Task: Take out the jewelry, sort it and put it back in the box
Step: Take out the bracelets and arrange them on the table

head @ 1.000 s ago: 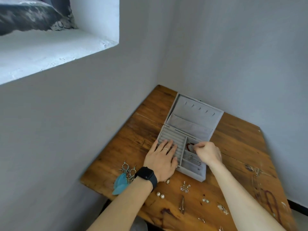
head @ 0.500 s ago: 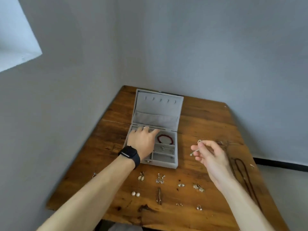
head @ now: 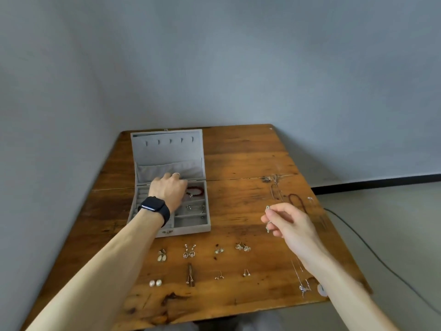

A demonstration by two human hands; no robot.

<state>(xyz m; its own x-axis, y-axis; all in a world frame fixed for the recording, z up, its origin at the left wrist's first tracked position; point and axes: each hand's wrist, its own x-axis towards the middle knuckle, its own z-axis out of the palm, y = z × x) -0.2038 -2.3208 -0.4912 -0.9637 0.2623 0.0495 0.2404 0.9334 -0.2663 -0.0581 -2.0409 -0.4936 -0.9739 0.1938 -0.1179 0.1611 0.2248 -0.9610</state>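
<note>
Jewelry box (head: pixel 191 229) stands open at the far left of the table (head: pixel 238 158), its lid leaning back; a red bracelet (head: pixel 196 190) lies in its far right compartment, a silvery piece (head: pixel 194 207) in the one just nearer; earring pairs (head: pixel 189 251) sit in two rows on the near side, each pair apart, likely so matches stay together for sorting; necklaces (head: pixel 294 201) lie at the far right; left hand (head: pixel 168 192) rests on the box's left section, probably steadying it, fingertips hidden, so whether they grip anything I cannot tell; right hand (head: pixel 288 220), raised right of the box, pinches a small silver piece (head: pixel 267 219) between thumb and forefinger, its other fingers loosely curled.
</note>
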